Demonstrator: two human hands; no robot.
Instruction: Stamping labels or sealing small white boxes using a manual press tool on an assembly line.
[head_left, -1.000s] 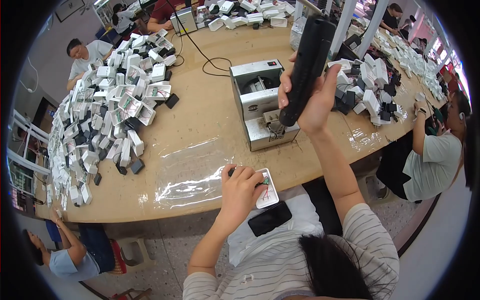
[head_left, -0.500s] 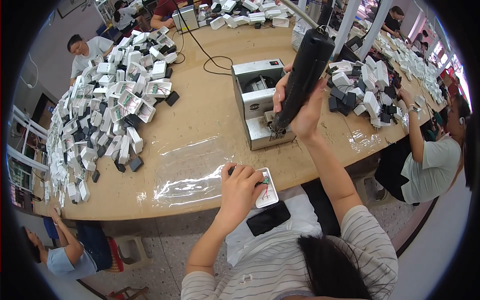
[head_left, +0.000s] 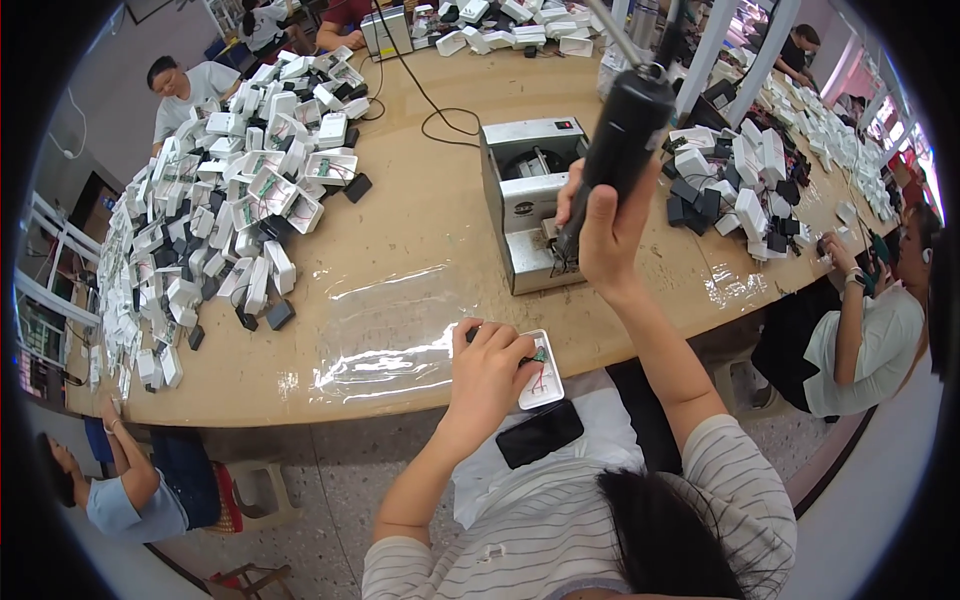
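Observation:
My right hand [head_left: 612, 235] is wrapped round a black electric screwdriver [head_left: 628, 125], held tilted with its lower end down at the front of a grey metal box-shaped machine [head_left: 525, 215], likely a screw feeder. Whether its tip touches the machine I cannot tell. By the table's near edge, my left hand [head_left: 492, 365] curls over the left side of a shallow white plastic case [head_left: 545, 390]. Inside that case show a small green circuit board [head_left: 540, 354] and red wires. A bit of something black peeks out under the left fingers; most of it is hidden.
A large heap of white cases and black blocks [head_left: 235, 215] covers the table's left; a smaller heap [head_left: 735, 185] lies right of the machine. Clear plastic sheet [head_left: 385, 340] covers the table [head_left: 400, 215] beside my left hand. A black phone [head_left: 540, 434] rests on my lap. Co-workers sit around.
My right hand's grip on the screwdriver has turned slightly, with the thumb now raised along it. The whole view has shifted a little; my left hand stays at the white case.

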